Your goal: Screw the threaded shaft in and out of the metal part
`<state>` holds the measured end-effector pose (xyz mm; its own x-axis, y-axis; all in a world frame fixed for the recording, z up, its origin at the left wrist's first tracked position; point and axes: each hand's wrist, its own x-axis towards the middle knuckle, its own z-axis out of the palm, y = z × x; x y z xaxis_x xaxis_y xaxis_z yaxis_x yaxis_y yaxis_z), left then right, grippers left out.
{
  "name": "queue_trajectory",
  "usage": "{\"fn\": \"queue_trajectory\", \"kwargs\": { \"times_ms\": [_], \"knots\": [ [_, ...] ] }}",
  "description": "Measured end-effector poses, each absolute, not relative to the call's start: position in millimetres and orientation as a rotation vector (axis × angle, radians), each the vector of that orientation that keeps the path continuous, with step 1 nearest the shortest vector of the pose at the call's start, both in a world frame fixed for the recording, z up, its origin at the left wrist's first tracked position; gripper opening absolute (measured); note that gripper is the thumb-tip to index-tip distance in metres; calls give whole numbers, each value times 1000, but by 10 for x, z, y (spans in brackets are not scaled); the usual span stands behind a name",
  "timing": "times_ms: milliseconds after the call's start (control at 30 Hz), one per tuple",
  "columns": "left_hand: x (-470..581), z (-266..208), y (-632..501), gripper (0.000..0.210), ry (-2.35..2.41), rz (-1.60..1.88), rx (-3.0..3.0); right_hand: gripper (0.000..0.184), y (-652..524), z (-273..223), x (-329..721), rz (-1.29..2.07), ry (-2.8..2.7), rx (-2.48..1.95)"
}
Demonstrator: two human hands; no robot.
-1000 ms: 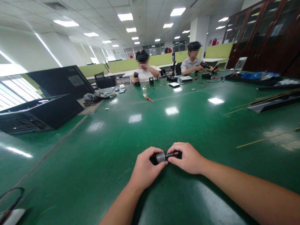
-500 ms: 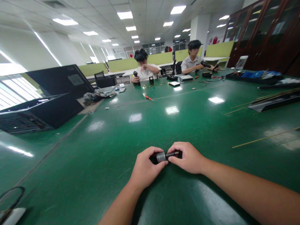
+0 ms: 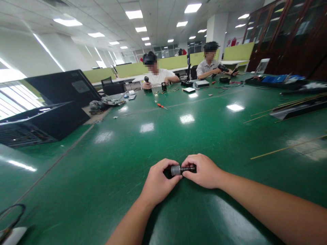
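Observation:
Low in the middle of the head view, both my hands hold one small part between them, just above the green tabletop (image 3: 163, 143). It is a silvery metal cylinder (image 3: 175, 170) with a thin, dark, ridged shaft (image 3: 187, 169) extending to the right, like a small motor with a spring or worm on its shaft. My left hand (image 3: 159, 180) is closed around the cylinder with thumb and fingers. The fingertips of my right hand (image 3: 203, 171) pinch the shaft close to the cylinder. The part's left end is dark and partly hidden by my left hand.
An open black computer case (image 3: 46, 122) stands at the left. An orange-handled screwdriver (image 3: 161, 106) lies farther back. Thin brass-coloured rods (image 3: 286, 148) reach in from the right. Two people sit across the table, among small parts and tools. A cable (image 3: 17, 217) lies at lower left.
My hands keep almost the same grip on the part. Across the table, the person on the left has lowered an arm from the face. The view has shifted slightly.

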<state>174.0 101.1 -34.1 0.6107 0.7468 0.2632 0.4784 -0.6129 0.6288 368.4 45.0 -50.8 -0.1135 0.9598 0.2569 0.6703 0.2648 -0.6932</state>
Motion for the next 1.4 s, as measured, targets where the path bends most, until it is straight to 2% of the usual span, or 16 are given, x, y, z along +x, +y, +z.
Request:
{"fn": "queue_trajectory", "kwargs": {
  "times_ms": [1100, 1400],
  "knots": [
    [1728, -354, 1016, 24, 997, 762, 2248, 10, 468, -486, 3673, 613, -1775, -1476],
    [1734, -335, 1024, 26, 1056, 790, 2185, 38, 481, -493, 3689, 608, -1761, -1496]
  ]
}}
